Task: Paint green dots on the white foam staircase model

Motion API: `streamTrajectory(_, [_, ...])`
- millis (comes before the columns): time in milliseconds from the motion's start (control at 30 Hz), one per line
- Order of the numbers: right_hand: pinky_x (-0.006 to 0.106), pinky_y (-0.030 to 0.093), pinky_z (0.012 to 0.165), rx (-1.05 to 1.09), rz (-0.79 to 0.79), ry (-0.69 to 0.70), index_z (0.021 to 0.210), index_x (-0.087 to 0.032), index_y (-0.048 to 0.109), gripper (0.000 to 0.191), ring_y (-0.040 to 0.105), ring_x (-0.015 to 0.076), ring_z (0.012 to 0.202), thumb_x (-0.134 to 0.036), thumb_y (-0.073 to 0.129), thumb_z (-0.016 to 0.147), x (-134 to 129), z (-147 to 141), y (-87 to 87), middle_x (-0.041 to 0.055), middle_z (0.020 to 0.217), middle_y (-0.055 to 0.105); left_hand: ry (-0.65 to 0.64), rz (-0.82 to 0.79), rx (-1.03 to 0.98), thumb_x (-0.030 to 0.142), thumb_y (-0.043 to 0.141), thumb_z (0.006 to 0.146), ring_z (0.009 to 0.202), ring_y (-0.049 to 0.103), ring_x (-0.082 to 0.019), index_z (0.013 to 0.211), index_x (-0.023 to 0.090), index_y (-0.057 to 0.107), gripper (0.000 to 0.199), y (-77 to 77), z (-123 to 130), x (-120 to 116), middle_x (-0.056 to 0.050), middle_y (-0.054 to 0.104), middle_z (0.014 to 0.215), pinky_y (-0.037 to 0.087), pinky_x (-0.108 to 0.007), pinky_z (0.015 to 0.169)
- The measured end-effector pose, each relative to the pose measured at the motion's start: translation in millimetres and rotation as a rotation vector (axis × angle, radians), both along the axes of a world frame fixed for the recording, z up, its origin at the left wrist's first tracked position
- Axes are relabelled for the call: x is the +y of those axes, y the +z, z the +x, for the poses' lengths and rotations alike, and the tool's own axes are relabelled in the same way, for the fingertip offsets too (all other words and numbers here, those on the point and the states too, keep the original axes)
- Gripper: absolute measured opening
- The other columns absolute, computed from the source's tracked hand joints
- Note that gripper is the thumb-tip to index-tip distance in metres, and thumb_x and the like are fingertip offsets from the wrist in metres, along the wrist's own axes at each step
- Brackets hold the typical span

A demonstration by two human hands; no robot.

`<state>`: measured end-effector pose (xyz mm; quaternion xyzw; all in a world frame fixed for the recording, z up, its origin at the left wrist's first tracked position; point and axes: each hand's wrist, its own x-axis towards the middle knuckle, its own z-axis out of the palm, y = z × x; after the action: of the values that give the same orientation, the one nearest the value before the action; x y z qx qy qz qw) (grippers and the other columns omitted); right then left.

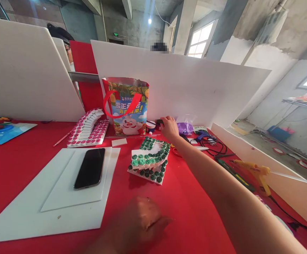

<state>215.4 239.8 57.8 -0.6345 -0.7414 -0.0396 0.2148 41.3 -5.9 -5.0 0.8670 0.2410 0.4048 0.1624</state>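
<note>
My right hand (169, 127) reaches to the back of the red table, its fingers at a small dark round object (159, 122) beside a white and dark jar (150, 126). My left hand (146, 217) is low over the table at the front, blurred by motion, with its fingers curled; whether anything is in it cannot be made out. Between the hands stands a white stepped piece covered with green rosettes (149, 160). A similar piece with pink rosettes (88, 128) is further left. A black phone (90, 168) lies on white boards (71, 218).
A colourful bag (129, 106) stands at the back before a white panel (185, 84). To the right are a purple packet (185, 128), black cables (221, 146), a green cutter (234, 174) and a yellow glue gun (256, 173). A blue packet (7, 133) lies left.
</note>
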Motion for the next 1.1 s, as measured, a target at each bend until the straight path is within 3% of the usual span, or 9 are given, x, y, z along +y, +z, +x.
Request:
streamTrajectory(100, [0.042,0.048,0.098,0.097,0.076,0.069,0.128,-0.013,0.066,0.037,0.059,0.0302,0.116,-0.016,0.047,0.096,-47,15,7.1,0.0175,0.122,0.066,0.023,0.017,0.013,0.032,0.037,0.108,0.046,0.03,-0.01,0.058,0.02,0.036,0.051,3.4,-1,1,0.005,0.038,0.048,0.02,-0.029,0.049])
streamTrajectory(233, [0.037,0.052,0.088,0.317,0.197,0.249,0.115,-0.021,0.069,0.034,0.064,0.0245,0.105,-0.014,0.044,0.093,-135,32,4.6,0.0109,0.114,0.069,0.043,-0.002,-0.097,0.031,0.047,0.104,0.047,0.029,-0.01,0.057,0.019,0.033,0.05,7.3,-5,-2,0.006,0.033,0.049,0.019,-0.03,0.05])
streamTrajectory(333, [0.034,0.053,0.076,0.646,0.197,0.221,0.111,-0.023,0.068,0.026,0.066,0.0228,0.098,-0.024,0.049,0.094,-187,38,-8.5,0.0098,0.111,0.07,0.238,-0.208,-0.346,0.036,0.057,0.097,0.047,0.033,-0.009,0.055,0.019,0.035,0.05,10.1,-15,-1,0.006,0.035,0.05,0.024,-0.028,0.051])
streamTrajectory(400, [0.036,0.054,0.079,0.855,0.121,0.116,0.113,-0.023,0.066,0.026,0.067,0.0231,0.097,-0.033,0.052,0.094,-204,37,-19.5,0.0101,0.11,0.072,0.44,-0.303,-0.492,0.037,0.048,0.101,0.049,0.037,-0.01,0.058,0.021,0.037,0.047,11.6,-27,4,0.005,0.039,0.053,0.03,-0.026,0.053])
streamTrajectory(467, [0.039,0.054,0.081,1.015,0.024,0.043,0.115,-0.021,0.064,0.035,0.068,0.0247,0.097,-0.045,0.055,0.091,-210,33,-29.5,0.0116,0.11,0.073,0.67,-0.373,-0.652,0.039,0.042,0.102,0.057,0.046,-0.012,0.066,0.022,0.043,0.04,12.0,-39,14,0.003,0.047,0.062,0.038,-0.025,0.058])
streamTrajectory(533, [0.041,0.055,0.08,1.126,-0.082,0.006,0.117,-0.02,0.061,0.047,0.069,0.0264,0.096,-0.057,0.059,0.087,-209,27,-36.9,0.0127,0.109,0.073,0.764,-0.424,-0.711,0.041,0.051,0.096,0.071,0.057,-0.015,0.085,0.022,0.052,0.022,10.5,-46,26,0.0,0.061,0.079,0.045,-0.026,0.065])
streamTrajectory(700, [0.04,0.058,0.075,1.337,-0.281,-0.037,0.104,-0.021,0.062,0.057,0.07,0.0272,0.09,-0.071,0.066,0.076,-203,20,-45.9,0.0103,0.098,0.072,0.7,-0.582,-0.687,0.037,0.075,0.069,0.081,0.069,-0.02,0.105,0.02,0.059,0.043,1.4,-31,42,-0.007,0.072,0.096,0.054,-0.032,0.072])
streamTrajectory(900, [0.035,0.058,0.066,1.446,-0.268,-0.065,0.099,-0.021,0.064,0.054,0.07,0.022,0.076,-0.069,0.07,0.075,-199,28,-49.7,0.0072,0.093,0.069,0.689,-0.625,-0.719,0.036,0.076,0.069,0.076,0.07,-0.021,0.124,0.019,0.052,0.062,-2.6,-3,49,-0.007,0.075,0.093,0.055,-0.034,0.071])
streamTrajectory(1100, [0.031,0.056,0.056,1.471,-0.292,-0.027,0.099,-0.02,0.059,0.057,0.069,0.0177,0.066,-0.071,0.068,0.076,-197,32,-49.8,0.005,0.091,0.067,0.761,-0.588,-0.719,0.028,0.075,0.071,0.081,0.074,-0.026,0.133,0.017,0.05,0.068,-3.8,0,56,-0.007,0.075,0.089,0.057,-0.035,0.071])
